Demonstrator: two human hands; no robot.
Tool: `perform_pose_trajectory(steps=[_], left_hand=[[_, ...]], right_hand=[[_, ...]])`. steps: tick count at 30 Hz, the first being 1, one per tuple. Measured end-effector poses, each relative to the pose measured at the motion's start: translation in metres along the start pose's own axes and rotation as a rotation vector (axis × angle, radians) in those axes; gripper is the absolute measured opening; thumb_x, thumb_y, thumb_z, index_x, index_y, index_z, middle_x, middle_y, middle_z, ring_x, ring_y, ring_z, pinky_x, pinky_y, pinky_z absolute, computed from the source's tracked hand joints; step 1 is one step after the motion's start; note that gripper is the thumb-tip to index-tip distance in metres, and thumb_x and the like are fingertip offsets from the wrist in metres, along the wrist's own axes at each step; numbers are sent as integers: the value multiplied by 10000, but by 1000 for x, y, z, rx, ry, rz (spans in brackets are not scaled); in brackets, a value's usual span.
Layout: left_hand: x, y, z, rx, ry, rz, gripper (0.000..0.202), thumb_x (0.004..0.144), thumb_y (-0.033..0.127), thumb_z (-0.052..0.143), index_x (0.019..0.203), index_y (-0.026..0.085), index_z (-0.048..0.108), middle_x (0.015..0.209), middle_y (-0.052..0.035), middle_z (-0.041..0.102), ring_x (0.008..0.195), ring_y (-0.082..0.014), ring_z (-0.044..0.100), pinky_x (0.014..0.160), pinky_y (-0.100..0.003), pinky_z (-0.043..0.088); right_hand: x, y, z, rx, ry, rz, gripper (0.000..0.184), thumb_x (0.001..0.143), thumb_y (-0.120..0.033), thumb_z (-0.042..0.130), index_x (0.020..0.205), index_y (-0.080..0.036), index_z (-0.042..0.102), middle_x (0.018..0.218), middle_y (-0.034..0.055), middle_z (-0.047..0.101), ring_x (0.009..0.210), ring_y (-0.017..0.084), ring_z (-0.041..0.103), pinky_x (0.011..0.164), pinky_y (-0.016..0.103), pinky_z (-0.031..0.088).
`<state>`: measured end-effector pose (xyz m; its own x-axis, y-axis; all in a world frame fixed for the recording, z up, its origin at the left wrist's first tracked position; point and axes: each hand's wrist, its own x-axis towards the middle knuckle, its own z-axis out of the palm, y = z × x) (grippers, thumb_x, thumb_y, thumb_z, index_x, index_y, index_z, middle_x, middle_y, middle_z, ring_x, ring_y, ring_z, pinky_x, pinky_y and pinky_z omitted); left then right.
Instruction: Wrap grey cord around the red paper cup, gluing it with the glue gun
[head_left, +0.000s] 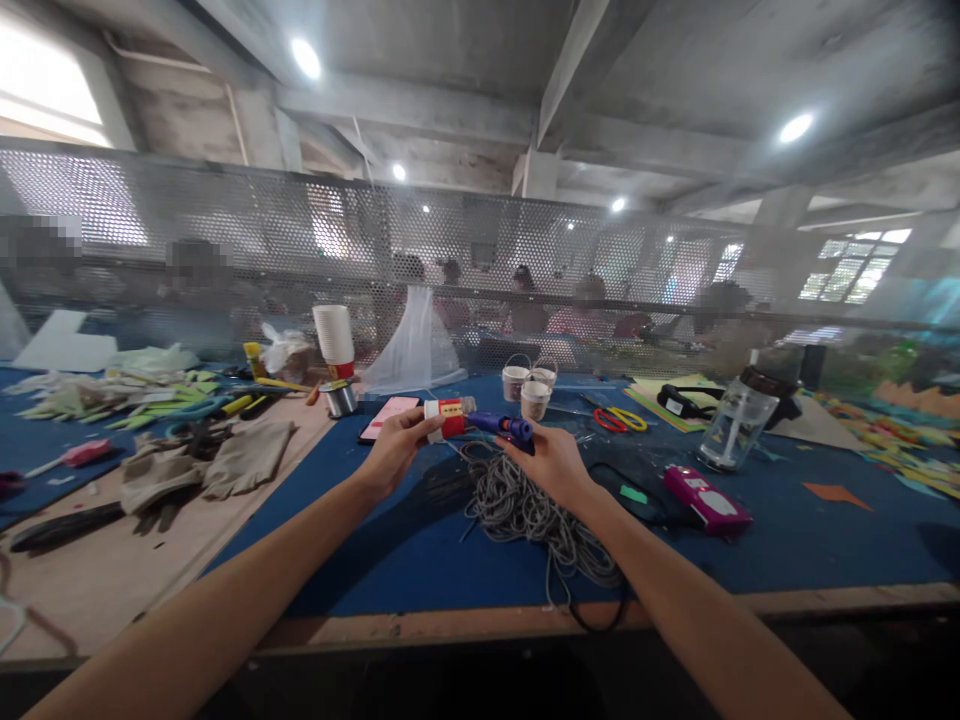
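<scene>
My left hand (394,448) grips a small red-and-white paper cup (448,416), tipped on its side above the blue mat. A greyish band shows at the cup's right end; its material is too small to tell. In my right hand (553,462) is a blue glue gun (496,424), its nozzle pointing left, close to that end of the cup. Below the hands lies a loose heap of grey cord (517,500). A phone with a lit pink screen (391,416) rests behind my left hand. Several small white buckets with thin handles (535,400) stand behind the glue gun.
A stack of paper cups (334,335) and a wire spool (342,400) stand back left. Work gloves (251,460) lie left. Rightward are red and yellow scissors (619,418), a purple box (706,500) and a clear bottle (739,425). A perforated screen (480,255) runs behind.
</scene>
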<state>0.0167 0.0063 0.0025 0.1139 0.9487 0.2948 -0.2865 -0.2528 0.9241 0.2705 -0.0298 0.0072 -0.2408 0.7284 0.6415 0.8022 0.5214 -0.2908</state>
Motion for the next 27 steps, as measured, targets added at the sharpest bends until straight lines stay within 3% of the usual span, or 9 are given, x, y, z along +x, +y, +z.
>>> perform_pose_trajectory(steps=[27], left_hand=[[-1, 6, 1, -22, 41, -5, 281, 702, 319, 839, 913, 142, 785, 936, -97, 776, 805, -197, 670, 767, -311, 519]], right_hand=[[-2, -1, -3, 8, -69, -5, 358, 939, -560, 550, 958, -226, 678, 668, 10, 660, 581, 178, 607, 568, 238, 337]])
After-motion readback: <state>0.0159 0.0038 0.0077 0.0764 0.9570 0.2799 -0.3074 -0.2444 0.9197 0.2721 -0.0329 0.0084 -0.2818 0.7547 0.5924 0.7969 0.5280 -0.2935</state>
